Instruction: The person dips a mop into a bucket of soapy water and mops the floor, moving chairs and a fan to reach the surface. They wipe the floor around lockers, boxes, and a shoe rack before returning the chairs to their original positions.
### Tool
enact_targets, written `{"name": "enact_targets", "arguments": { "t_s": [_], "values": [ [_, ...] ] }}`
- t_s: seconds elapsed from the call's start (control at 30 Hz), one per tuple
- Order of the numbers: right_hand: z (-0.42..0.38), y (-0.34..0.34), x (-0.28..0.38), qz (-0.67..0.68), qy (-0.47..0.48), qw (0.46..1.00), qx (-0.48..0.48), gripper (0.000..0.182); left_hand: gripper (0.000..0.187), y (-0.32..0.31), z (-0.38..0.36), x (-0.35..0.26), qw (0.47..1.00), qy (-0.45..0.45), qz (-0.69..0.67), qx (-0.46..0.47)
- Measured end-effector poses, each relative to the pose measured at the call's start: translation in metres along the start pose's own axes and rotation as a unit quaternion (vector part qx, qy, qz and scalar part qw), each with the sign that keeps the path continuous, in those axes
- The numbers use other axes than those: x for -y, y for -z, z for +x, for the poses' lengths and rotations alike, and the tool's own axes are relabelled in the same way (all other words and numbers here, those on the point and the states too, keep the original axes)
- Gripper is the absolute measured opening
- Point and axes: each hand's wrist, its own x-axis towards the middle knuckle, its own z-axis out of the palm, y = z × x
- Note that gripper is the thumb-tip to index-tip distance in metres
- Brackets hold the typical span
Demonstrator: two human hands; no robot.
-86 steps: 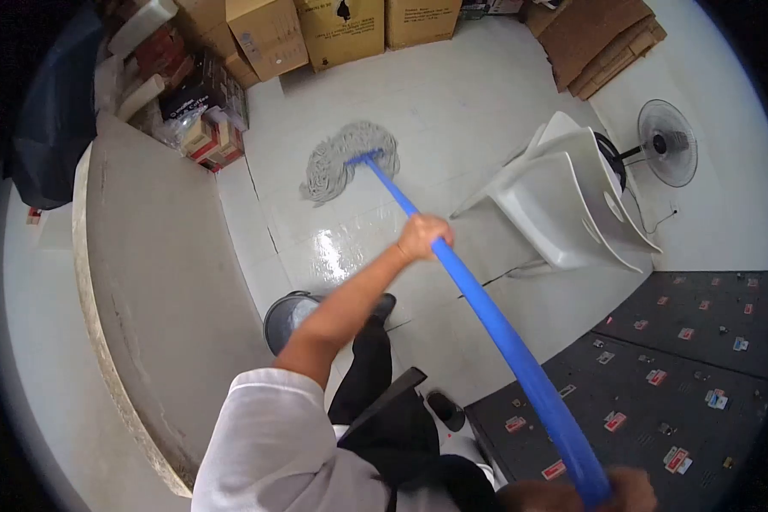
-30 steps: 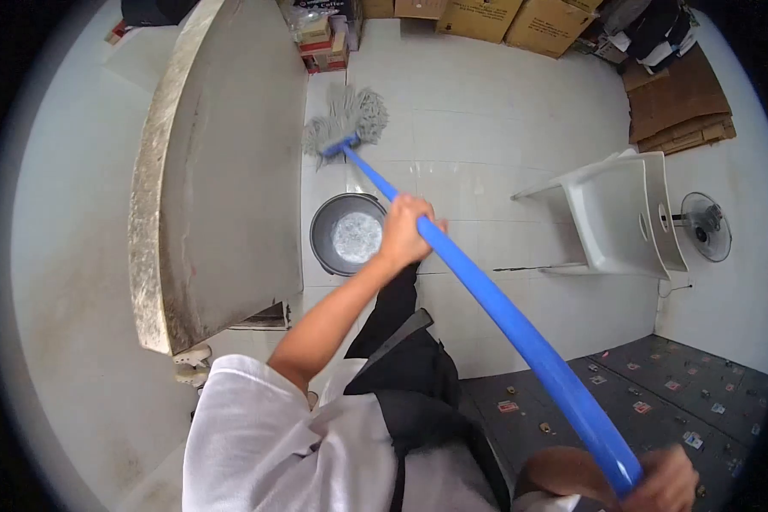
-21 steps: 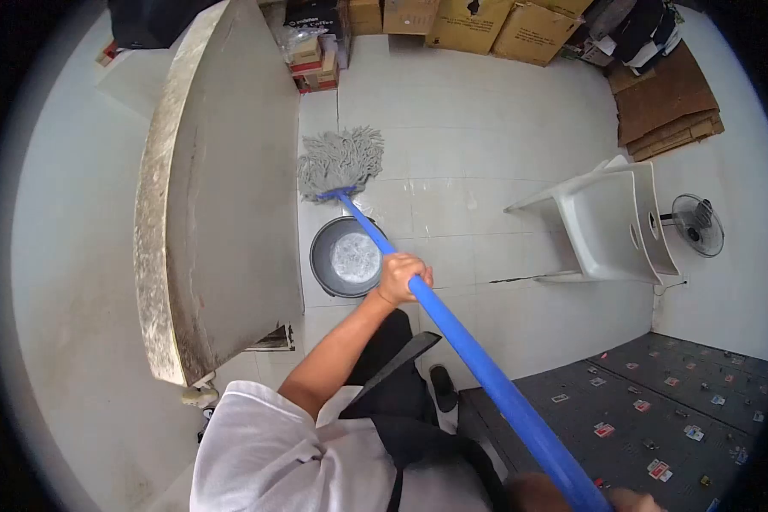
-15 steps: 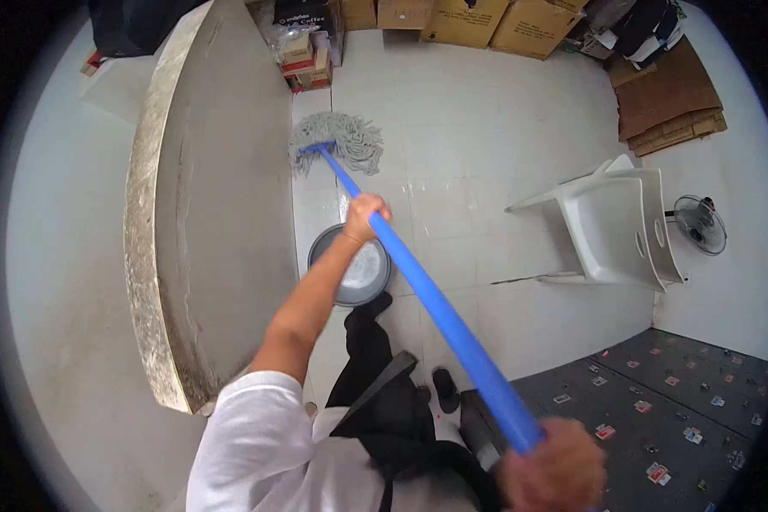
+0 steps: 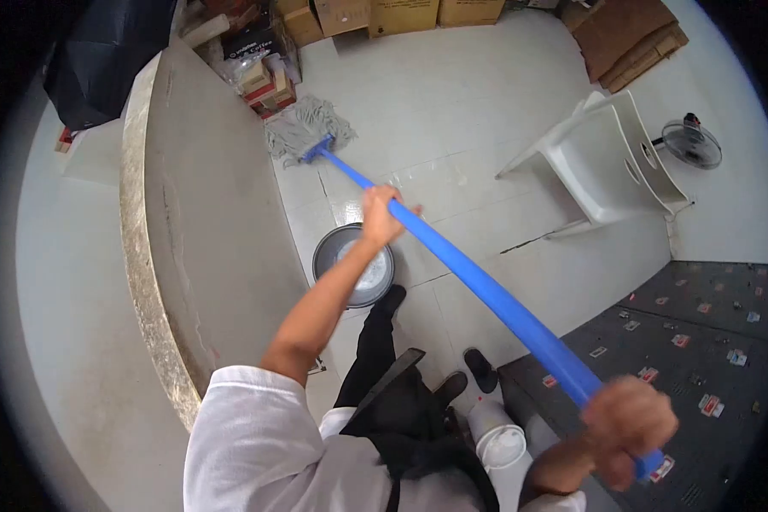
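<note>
A mop with a long blue handle (image 5: 495,299) stretches diagonally across the head view. Its grey string head (image 5: 303,128) lies on the tiled floor beside the low wall and red-and-tan boxes. My left hand (image 5: 384,215) is wrapped round the handle's lower part, above the bucket's right edge. Near the top end, my right hand (image 5: 630,427) is closed on the handle, slightly blurred. A grey round bucket (image 5: 322,247) stands below my left forearm, with pale, wet-looking contents.
A low partition wall (image 5: 222,205) runs along the left. White stacked chairs (image 5: 602,166) and a fan (image 5: 691,143) stand right. Cardboard boxes (image 5: 401,15) line the back. A slipper (image 5: 480,369) and white container (image 5: 501,445) are near my feet.
The view has turned, shifting the surroundings. My right hand has swung right and slightly upward in view with the handle's top end. The mop strands have shifted left, closer to the stacked boxes.
</note>
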Motion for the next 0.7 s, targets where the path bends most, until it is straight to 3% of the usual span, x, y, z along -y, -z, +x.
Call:
{"name": "enact_targets", "arguments": {
  "t_s": [0.03, 0.1, 0.13, 0.23, 0.3, 0.37, 0.4, 0.53, 0.63, 0.7],
  "values": [
    [0.001, 0.018, 0.028, 0.065, 0.015, 0.996, 0.050, 0.034, 0.036, 0.004, -0.011, -0.030, 1.000, -0.002, -0.011, 0.020],
    [0.019, 0.047, 0.087, 0.158, 0.024, 0.948, 0.276, 0.027, 0.034, 0.004, -0.046, -0.079, 0.996, -0.030, -0.049, 0.063],
    [0.020, 0.042, 0.118, 0.152, 0.025, 0.951, 0.268, 0.027, 0.034, 0.003, -0.062, -0.100, 0.992, -0.061, -0.074, 0.080],
    [0.016, 0.017, 0.191, 0.131, 0.062, 0.981, 0.130, 0.021, 0.033, 0.001, -0.109, -0.169, 0.980, -0.108, -0.136, 0.093],
    [0.010, 0.013, 0.213, 0.174, 0.104, 0.967, 0.151, 0.024, 0.034, -0.010, -0.135, -0.193, 0.973, -0.116, -0.176, 0.096],
    [0.006, 0.013, 0.208, 0.173, 0.137, 0.964, 0.150, 0.026, 0.031, -0.029, -0.142, -0.193, 0.940, -0.186, -0.258, 0.127],
    [0.001, 0.012, 0.201, 0.169, 0.139, 0.964, 0.148, 0.026, 0.031, -0.038, -0.134, -0.185, 0.938, -0.190, -0.259, 0.128],
    [-0.007, 0.000, 0.157, 0.078, 0.225, 0.971, -0.031, 0.021, 0.015, -0.078, -0.094, -0.141, 0.889, -0.288, -0.303, 0.186],
    [-0.015, 0.001, 0.103, 0.038, 0.219, 0.971, -0.083, 0.022, 0.015, -0.107, -0.026, -0.097, 0.883, -0.322, -0.274, 0.203],
    [-0.024, -0.007, 0.051, -0.050, 0.192, 0.961, -0.191, 0.022, 0.013, -0.131, 0.021, -0.051, 0.889, -0.338, -0.230, 0.206]
  ]
}}
